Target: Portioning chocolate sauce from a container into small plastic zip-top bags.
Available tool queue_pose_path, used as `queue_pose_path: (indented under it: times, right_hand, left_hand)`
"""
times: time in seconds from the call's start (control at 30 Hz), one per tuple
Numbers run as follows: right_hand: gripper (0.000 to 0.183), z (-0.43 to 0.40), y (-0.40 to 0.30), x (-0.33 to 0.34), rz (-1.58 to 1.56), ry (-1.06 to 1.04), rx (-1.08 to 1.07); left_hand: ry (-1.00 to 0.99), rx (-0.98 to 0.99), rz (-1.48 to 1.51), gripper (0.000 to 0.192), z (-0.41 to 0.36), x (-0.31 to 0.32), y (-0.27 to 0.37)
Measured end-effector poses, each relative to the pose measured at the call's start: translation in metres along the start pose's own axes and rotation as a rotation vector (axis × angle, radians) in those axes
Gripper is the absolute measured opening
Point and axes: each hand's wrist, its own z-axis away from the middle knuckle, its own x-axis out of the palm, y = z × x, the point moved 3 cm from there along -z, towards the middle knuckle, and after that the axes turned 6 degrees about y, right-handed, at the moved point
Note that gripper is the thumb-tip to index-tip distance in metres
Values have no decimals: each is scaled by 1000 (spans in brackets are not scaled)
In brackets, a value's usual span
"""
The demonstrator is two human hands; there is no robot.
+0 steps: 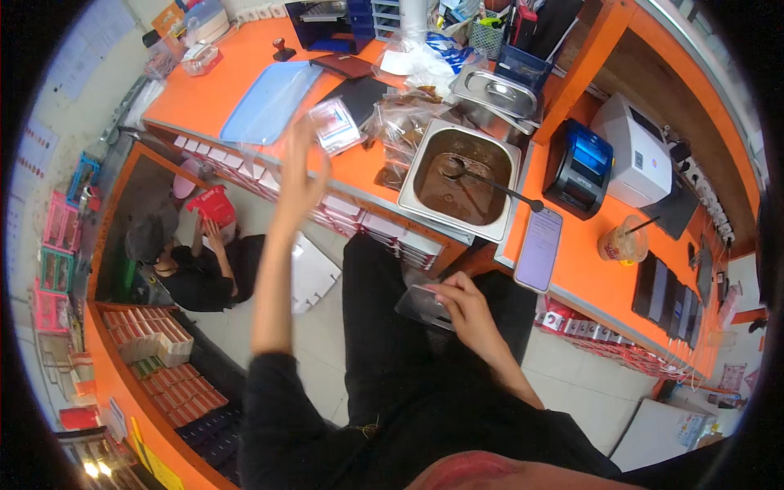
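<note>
My left hand [302, 174] is raised over the counter's front edge, blurred, with thumb and fingers apart. Beside it lies a pack of clear plastic bags [335, 124] with a printed label. A light blue tray lid [269, 101], partly under clear film, is just beyond. Above my lap, my right hand [465, 306] pinches a small clear plastic bag [422, 306] between thumb and fingers. A rectangular steel food pan [514, 177] in front of me contains brown sauce [450, 199]. A black ladle [490, 179] rests in it, its handle over the rim.
Filled sauce bags [407, 122] lie left of the pan, a steel lid [499, 92] behind it. Rightward are a smartphone [539, 250], a drink cup [621, 242] and label printers [579, 168]. Another person [196, 269] crouches at left with a red bag [212, 205].
</note>
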Motion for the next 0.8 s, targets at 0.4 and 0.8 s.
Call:
queue_pose_path:
  times: [0.4,0.8]
  right_hand:
    - [25,8,-66,-29,298,121,-232]
    - [36,26,-62,-39,-43,592,-282]
  left_hand:
    - [-328,-172,156,20,129,4,159]
    - [-224,-306,241,19,140,40,178]
